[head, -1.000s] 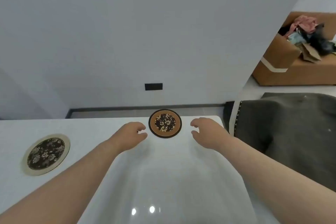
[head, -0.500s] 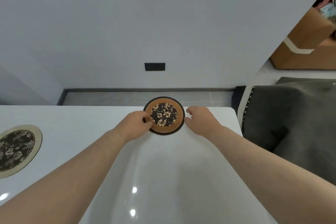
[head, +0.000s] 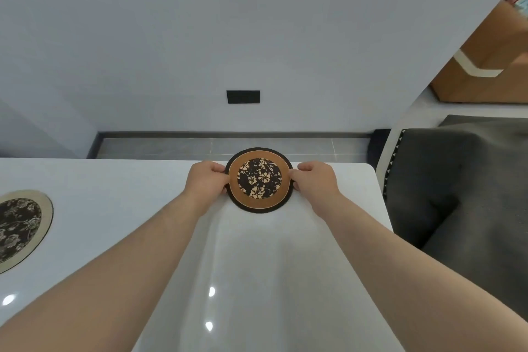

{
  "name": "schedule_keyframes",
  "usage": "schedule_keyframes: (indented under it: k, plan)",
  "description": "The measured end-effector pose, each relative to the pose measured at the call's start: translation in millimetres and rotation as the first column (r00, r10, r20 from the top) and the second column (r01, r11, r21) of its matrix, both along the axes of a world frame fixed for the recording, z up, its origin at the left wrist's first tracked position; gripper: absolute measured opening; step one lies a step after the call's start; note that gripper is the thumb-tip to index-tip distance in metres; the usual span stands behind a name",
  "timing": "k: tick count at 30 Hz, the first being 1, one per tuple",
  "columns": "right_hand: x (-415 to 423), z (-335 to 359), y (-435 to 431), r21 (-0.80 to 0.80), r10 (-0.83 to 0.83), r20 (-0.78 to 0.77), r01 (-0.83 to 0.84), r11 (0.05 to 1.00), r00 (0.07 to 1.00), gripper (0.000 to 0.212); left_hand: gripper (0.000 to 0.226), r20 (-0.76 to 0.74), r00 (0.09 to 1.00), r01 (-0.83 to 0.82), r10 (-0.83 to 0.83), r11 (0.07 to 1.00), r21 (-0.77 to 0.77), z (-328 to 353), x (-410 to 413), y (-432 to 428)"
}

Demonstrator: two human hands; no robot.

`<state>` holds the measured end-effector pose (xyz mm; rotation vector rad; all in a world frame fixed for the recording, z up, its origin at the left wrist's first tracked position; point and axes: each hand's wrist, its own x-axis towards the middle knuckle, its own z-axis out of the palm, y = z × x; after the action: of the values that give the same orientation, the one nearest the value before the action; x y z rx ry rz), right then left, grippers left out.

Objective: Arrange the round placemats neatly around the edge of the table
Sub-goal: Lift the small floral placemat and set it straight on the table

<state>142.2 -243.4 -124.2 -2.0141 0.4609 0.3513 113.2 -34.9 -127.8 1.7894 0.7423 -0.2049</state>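
The left hand [head: 207, 180] and right hand [head: 314, 180] pinch opposite rims of the orange placemat [head: 259, 179], which overhangs the table's [head: 128, 180] far edge.

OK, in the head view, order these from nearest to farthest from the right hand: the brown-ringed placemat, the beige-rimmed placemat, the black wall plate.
1. Brown-ringed placemat: touching the right hand, gripped at its right edge.
2. Black wall plate: on the wall beyond the table, up and left.
3. Beige-rimmed placemat: far left on the table.

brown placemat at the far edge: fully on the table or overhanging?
Overhanging. The brown placemat has its far rim past the table edge, over the floor; left hand and right hand grip its sides.
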Motion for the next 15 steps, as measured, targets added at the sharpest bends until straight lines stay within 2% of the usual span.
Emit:
schedule_keyframes:
  k: [1,2,3,6,10,15]
  plan:
    - [-0.6,-0.3,-0.6,0.031,-0.019,-0.02,0.019,0.999,1.0,0.005,0.014,-0.007,1.0,0.005,-0.005,1.0,-0.01,0.4,-1.3,-0.3]
    - [0.1,-1.3,-1.2,0.028,-0.022,-0.042,0.023,0.999,0.999,0.015,0.012,-0.012,1.0,0.0,0.0,1.0,-0.024,-0.1,-2.1,0.0]
    - [0.6,-2.1,-1.1,0.022,-0.019,-0.059,0.021,1.0,0.998,0.017,0.011,-0.02,1.0,-0.001,0.001,0.999,-0.038,0.0,-2.9,1.2]
    - [1.2,-2.7,-1.2,-0.022,0.017,-0.081,-0.019,1.0,0.997,0.018,0.013,-0.032,0.999,0.04,-0.042,0.998,-0.051,-0.9,-4.2,3.3]
    - [-0.2,-4.0,-6.7,0.037,-0.009,-0.081,0.012,0.999,0.997,0.011,0.012,-0.011,0.999,0.045,-0.045,0.999,-0.011,2.8,-5.7,3.5]
    - [-7.2,-5.2,-14.2,0.073,-0.039,-0.056,0.043,0.996,0.998,0.011,0.01,0.018,1.0,0.004,-0.003,0.998,-0.07,5.9,-13.9,2.5]
